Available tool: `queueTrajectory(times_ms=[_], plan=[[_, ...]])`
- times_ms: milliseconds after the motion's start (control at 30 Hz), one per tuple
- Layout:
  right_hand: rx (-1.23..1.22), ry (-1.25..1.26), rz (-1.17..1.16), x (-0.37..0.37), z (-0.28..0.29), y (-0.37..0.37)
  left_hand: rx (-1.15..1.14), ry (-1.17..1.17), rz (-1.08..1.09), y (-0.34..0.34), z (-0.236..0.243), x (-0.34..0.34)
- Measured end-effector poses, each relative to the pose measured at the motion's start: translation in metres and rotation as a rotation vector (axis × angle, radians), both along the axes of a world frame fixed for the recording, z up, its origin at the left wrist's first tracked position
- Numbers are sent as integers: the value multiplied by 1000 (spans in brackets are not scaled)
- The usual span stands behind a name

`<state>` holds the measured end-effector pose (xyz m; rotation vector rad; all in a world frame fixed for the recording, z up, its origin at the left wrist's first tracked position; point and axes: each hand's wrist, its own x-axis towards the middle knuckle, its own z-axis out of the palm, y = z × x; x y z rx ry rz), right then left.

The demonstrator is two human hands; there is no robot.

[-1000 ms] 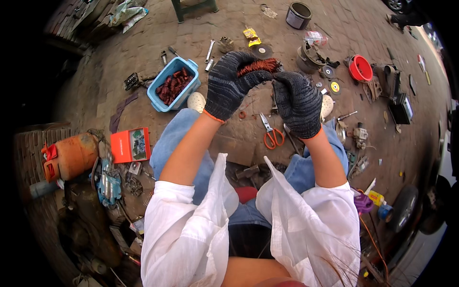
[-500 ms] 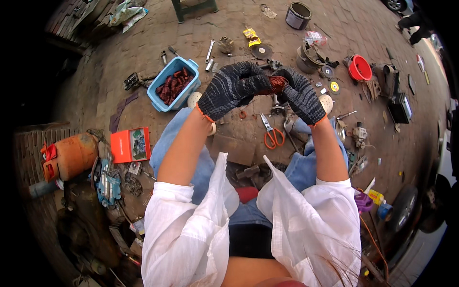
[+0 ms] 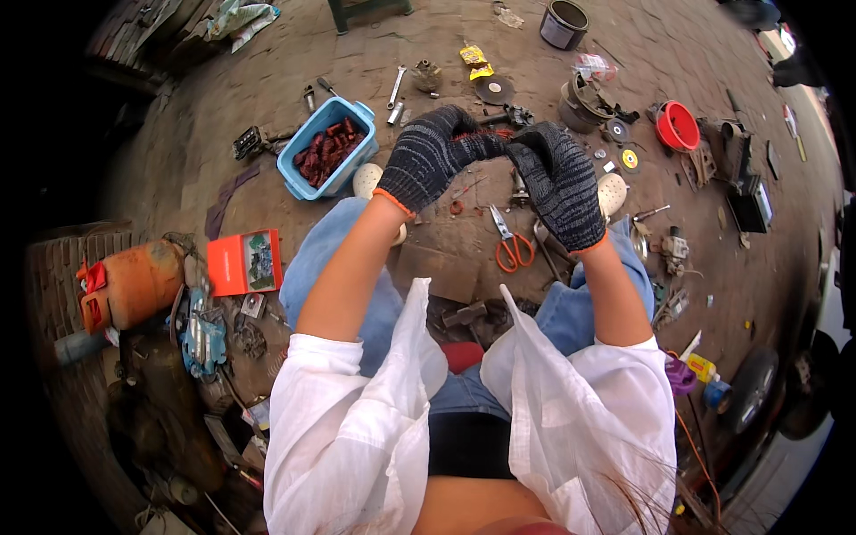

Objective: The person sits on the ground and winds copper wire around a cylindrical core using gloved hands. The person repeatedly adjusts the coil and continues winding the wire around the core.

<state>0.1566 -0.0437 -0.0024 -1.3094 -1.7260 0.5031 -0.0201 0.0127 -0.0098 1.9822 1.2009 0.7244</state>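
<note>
— What have the hands got hold of?

— Both wear dark knitted gloves with orange cuffs. The left hand (image 3: 430,158) and the right hand (image 3: 560,183) are raised over the brick floor (image 3: 267,116), fingertips meeting in the middle. A bit of something reddish (image 3: 471,138) shows at the fingers of the left one. It looks like a small wound bundle, but most of it is hidden by the gloves.

— So the grip is shut?

— The left grip is curled in tight around that reddish piece. The right one has its fingers bent down towards the same spot and seems to pinch it too, though I cannot tell for sure how much of it lies inside.

— Where is it, then?

— Held up in the air between the two hands, above the person's knees, well apart from the ground.

— What lies about?

— Under the right wrist, a pair of scissors with orange handles (image 3: 511,250) lies on the floor. To the left of the left hand stands a blue tub (image 3: 357,120) full of dark red pieces (image 3: 323,152). Further left lies a red box (image 3: 244,262), and beside that an orange gas bottle (image 3: 129,285) on its side. Behind the hands are a wrench (image 3: 396,86) and a dark grinding disc (image 3: 494,89). Off to the right sit a red bowl (image 3: 678,127) and a small yellow-centred disc (image 3: 629,160).
</note>
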Motion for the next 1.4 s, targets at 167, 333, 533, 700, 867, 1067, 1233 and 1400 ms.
queueTrajectory(times_ms=[167,333,533,700,867,1067,1233,1400], plan=[[157,-59,-26,-20,-3,-12,393,-86,-178,7,-15,-8],[217,-185,-24,-23,-7,-16,-582,-577,-6,-3,1,-4],[-141,145,114,-24,-16,-17,-958,-819,156,-9,26,-1],[-482,309,56,18,-19,7,-598,-348,-142,-8,30,-13],[-378,323,-1,25,-8,12,-344,-100,-316,-11,31,-9],[-217,160,15,0,0,3,509,207,-313,0,-34,-6],[-49,-28,27,-27,-6,-21,641,218,-148,7,-31,-13],[-521,377,101,-17,-4,-20,63,82,-101,-9,3,-13]])
